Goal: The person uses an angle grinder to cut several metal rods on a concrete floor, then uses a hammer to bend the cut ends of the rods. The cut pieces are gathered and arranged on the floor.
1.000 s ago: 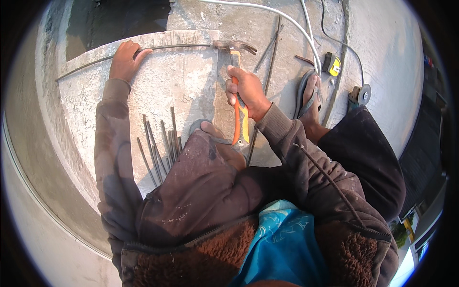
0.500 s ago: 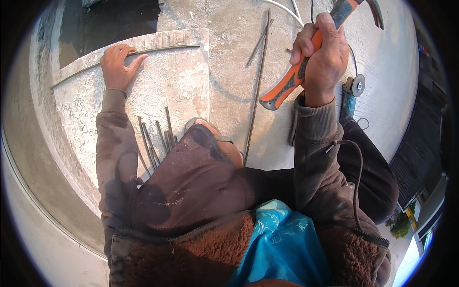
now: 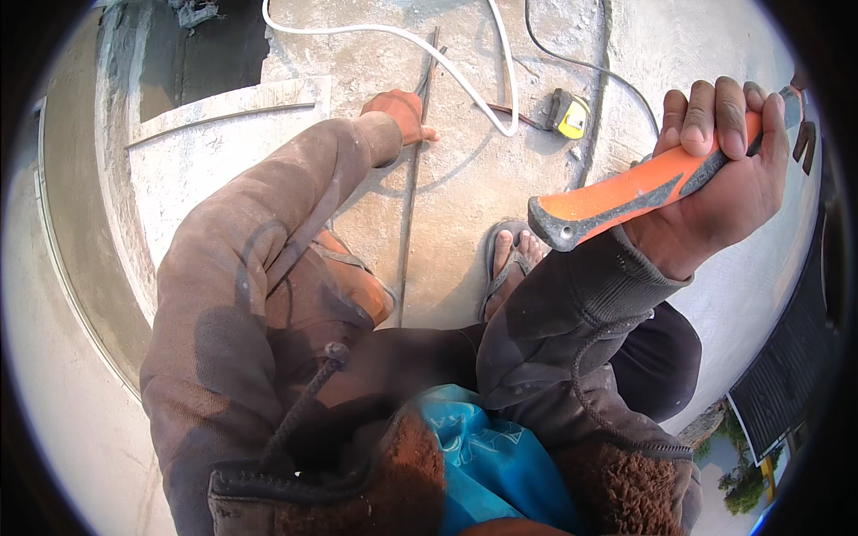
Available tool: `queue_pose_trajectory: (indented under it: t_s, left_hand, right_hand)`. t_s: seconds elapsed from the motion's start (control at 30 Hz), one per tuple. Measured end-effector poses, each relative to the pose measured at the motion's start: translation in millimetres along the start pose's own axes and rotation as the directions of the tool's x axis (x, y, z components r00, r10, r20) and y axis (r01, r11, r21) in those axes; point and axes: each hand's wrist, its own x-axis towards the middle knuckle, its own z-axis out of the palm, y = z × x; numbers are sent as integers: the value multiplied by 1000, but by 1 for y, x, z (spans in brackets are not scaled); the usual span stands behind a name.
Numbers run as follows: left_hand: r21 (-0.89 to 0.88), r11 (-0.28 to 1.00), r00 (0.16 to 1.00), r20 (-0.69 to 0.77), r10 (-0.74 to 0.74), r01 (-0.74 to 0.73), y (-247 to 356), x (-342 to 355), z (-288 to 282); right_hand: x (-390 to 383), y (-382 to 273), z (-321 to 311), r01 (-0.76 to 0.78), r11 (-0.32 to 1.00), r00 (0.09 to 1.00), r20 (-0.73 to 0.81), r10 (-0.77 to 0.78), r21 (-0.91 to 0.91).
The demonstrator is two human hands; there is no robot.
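Note:
My right hand (image 3: 715,170), raised at the right, holds a hammer (image 3: 617,198) by its orange and black handle. The hammer's metal head is partly cut off by the dark rim. My left hand (image 3: 395,114) is low over the floor, fingers curled at the lower end of a short metal rod (image 3: 424,79). Its thumb reaches across a long thin metal rod (image 3: 411,201); the fingertips are mostly hidden. Left of that hand, another metal rod (image 3: 223,116) lies across a pale, chipped slab (image 3: 192,165).
A yellow and black tape measure (image 3: 569,114) lies beyond my sandalled right foot (image 3: 509,263). A white cable (image 3: 384,30) loops across the far floor, with a black cable (image 3: 585,64) right of it. A dark pit (image 3: 210,62) opens behind the slab.
My left hand has left the rod on the slab and moved right to the rods on the floor. My right hand has swung right and lower with the hammer. The view has shifted.

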Motion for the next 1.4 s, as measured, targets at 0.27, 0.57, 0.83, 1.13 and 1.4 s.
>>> queue_pose_trajectory:
  t_s: [0.27, 0.57, 0.83, 1.13, 1.4]
  left_hand:
    - [-566, 804, 977, 11, -213, 182, -23, 5, 61]
    - [-359, 919, 939, -230, -257, 164, 7, -2, 70]
    - [-375, 890, 932, -143, -333, 260, 62, -16, 48]
    - [-632, 743, 973, 81, -216, 218, 105, -106, 143]
    - [-517, 782, 929, 300, -214, 347, -38, -202, 68]
  right_hand:
    - [26, 21, -57, -219, 968, 969, 147, 200, 122]
    - [33, 37, -59, -388, 905, 911, 224, 348, 174]
    - [13, 33, -25, -386, 898, 903, 284, 321, 212]
    - [9, 49, -16, -343, 935, 935, 123, 332, 90]
    - [-1, 20, -1, -281, 953, 959, 66, 275, 111]
